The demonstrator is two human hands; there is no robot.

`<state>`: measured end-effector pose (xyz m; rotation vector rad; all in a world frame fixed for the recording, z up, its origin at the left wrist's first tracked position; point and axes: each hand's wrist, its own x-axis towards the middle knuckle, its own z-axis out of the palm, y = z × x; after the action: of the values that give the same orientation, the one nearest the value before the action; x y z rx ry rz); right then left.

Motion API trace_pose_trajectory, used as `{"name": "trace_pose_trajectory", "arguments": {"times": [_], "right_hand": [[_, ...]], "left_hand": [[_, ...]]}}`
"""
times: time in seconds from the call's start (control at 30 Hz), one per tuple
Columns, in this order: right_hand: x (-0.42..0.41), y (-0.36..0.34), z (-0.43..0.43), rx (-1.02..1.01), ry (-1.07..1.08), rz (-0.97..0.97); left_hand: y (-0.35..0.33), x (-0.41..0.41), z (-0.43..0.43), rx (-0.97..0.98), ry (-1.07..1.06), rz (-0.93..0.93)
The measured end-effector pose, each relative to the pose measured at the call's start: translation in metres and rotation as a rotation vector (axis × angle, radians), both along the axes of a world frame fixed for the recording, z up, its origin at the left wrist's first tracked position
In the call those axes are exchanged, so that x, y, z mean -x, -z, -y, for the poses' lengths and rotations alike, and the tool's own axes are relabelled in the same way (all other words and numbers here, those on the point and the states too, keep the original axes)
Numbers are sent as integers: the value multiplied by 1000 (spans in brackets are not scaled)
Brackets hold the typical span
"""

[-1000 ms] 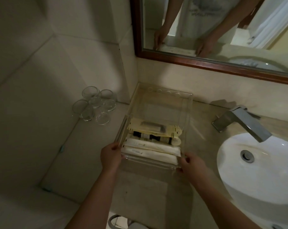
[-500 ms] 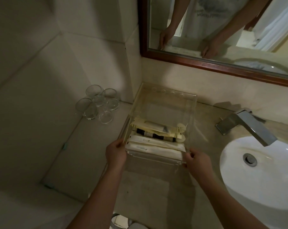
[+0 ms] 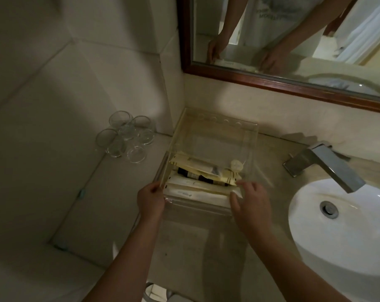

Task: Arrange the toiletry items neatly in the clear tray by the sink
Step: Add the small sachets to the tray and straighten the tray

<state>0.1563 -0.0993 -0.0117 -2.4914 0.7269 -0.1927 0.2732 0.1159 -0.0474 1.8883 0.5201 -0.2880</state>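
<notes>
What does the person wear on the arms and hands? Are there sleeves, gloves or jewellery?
Nothing shows on the left hand or the right hand: no gloves, rings or watch. Both forearms are bare, without sleeves. The mirror reflects a pale printed T-shirt.

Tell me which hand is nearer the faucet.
Right. The right hand is at the corner of the clear tray nearest the faucet; the left hand holds the tray's opposite edge.
</notes>
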Motion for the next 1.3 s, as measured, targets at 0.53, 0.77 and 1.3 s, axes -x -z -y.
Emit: {"name": "trace_pose_trajectory", "arguments": {"times": [0.53, 0.77, 1.3], "right_hand": [[-45, 13, -43, 183, -519, -431], [-29, 5, -29, 160, -494, -253], [-24, 17, -23, 109, -238, -87]], "left_hand": [[-13, 0, -7, -88, 43, 22], [-8, -8, -10, -20, 26, -3], [-6, -1, -24, -188, 110, 50]]}}
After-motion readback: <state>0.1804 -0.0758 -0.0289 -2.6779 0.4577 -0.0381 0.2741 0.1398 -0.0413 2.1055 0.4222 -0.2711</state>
